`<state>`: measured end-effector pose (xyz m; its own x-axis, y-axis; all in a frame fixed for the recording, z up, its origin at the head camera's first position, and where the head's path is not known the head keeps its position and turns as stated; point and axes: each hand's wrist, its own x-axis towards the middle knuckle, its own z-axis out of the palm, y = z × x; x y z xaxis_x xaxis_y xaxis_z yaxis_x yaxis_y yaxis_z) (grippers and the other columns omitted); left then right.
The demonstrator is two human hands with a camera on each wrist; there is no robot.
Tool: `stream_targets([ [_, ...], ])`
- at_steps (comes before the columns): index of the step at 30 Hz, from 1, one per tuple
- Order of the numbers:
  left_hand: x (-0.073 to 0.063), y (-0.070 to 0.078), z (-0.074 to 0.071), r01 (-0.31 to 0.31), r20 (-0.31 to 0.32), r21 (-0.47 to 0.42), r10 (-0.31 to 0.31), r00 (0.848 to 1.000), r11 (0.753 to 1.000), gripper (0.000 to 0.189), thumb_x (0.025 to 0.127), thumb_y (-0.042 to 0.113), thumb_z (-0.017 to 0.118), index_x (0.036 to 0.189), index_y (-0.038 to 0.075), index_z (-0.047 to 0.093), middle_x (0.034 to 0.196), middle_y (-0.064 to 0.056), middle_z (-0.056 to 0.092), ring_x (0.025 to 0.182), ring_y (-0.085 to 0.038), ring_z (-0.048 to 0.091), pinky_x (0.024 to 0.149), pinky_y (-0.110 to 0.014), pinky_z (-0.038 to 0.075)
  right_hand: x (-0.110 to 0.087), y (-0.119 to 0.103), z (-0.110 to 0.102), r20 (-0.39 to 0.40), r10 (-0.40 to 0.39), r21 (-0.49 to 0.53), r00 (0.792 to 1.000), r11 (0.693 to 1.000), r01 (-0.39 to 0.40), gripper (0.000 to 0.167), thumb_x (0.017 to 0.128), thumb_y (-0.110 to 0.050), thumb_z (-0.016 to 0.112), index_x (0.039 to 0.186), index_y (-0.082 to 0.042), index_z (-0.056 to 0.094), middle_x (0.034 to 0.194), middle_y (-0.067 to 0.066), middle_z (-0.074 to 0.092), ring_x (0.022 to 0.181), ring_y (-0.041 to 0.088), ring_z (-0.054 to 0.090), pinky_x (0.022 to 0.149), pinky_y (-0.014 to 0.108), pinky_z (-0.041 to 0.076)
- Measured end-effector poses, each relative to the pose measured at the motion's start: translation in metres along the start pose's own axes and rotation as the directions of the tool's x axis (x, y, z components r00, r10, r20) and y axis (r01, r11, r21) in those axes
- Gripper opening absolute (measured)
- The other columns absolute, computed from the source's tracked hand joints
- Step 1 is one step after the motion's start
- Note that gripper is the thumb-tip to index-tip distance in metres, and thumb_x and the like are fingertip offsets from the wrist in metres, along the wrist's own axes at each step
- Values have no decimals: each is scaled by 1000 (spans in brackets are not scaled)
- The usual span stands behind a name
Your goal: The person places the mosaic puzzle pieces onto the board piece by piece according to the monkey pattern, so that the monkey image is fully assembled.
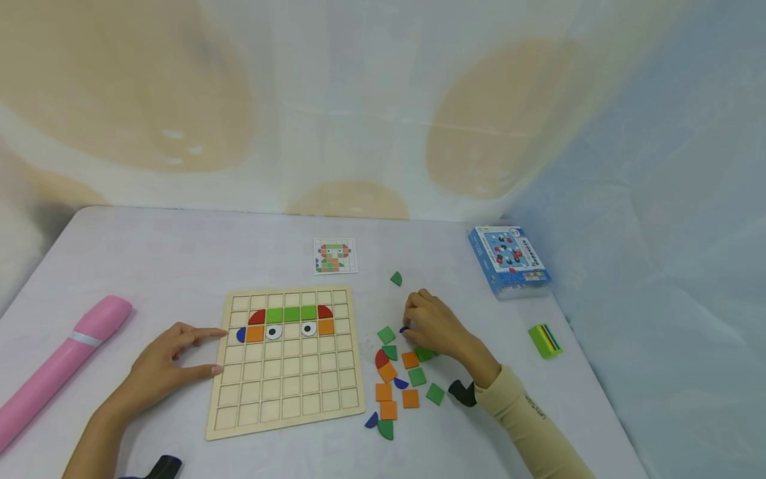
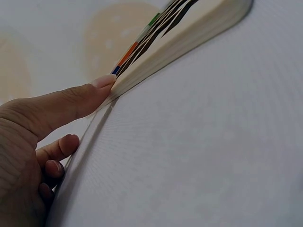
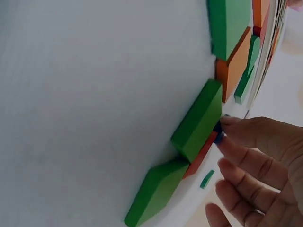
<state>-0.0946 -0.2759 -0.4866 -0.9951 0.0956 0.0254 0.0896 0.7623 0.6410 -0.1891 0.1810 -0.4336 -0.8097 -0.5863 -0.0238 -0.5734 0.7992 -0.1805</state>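
A wooden grid board (image 1: 281, 386) lies on the table with red, green, orange and blue pieces and two eye pieces (image 1: 273, 332) set in its upper rows. My left hand (image 1: 164, 362) touches the board's left edge with extended index finger and thumb; the left wrist view shows a fingertip against the edge (image 2: 156, 66). To the board's right, my right hand (image 1: 435, 324) pinches a small blue piece (image 3: 218, 137) between thumb and index finger, its full shape partly hidden. Close to that hand lie loose green squares (image 1: 417, 376), orange squares (image 1: 388, 410) and a red piece (image 1: 382, 359).
Behind the board lies a pattern card (image 1: 335, 256). A green quarter piece (image 1: 396, 279) lies apart, near the card. At the right are a blue box (image 1: 511, 259) and a small green stack (image 1: 545, 340). A pink roll (image 1: 66, 366) lies at the left.
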Motion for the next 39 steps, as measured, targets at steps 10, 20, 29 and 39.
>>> stream_targets([
  [10, 0, 1, 0, -2, -4, -1, 2, 1000, 1000, 57, 74, 45, 85, 126, 27, 68, 99, 1, 54, 87, -7, 40, 70, -28, 32, 13, -38, 2, -84, 239, 230, 967, 949, -215, 14, 79, -16, 81, 74, -7, 72, 92, 5, 59, 92, 21, 48, 79, 35, 47],
  [20, 2, -1, 2, -10, -3, 23, 10, 1000, 1000, 60, 73, 47, 85, 126, 25, 68, 97, -1, 54, 83, -12, 40, 67, -29, 30, 44, -84, 9, -20, 267, 359, 963, 901, -243, 16, 82, -19, 79, 72, -9, 71, 96, 8, 59, 94, 21, 47, 74, 33, 46],
  [29, 2, 3, 2, -1, 7, 28, 1, 1000, 1000, 59, 73, 46, 85, 126, 25, 68, 97, -2, 54, 83, -15, 41, 67, -30, 30, 61, -99, 16, -45, 328, 244, 944, 920, -308, 19, 78, -18, 80, 64, -8, 69, 77, 4, 54, 81, 20, 44, 65, 28, 38],
  [39, 1, 2, 2, -11, -11, 30, 11, 1000, 999, 59, 72, 46, 86, 125, 25, 69, 98, -1, 56, 85, -15, 43, 69, -30, 32, 62, -99, 19, -14, 351, 242, 936, 910, -338, 32, 85, -25, 76, 60, -10, 63, 74, 3, 49, 78, 19, 43, 63, 27, 35],
])
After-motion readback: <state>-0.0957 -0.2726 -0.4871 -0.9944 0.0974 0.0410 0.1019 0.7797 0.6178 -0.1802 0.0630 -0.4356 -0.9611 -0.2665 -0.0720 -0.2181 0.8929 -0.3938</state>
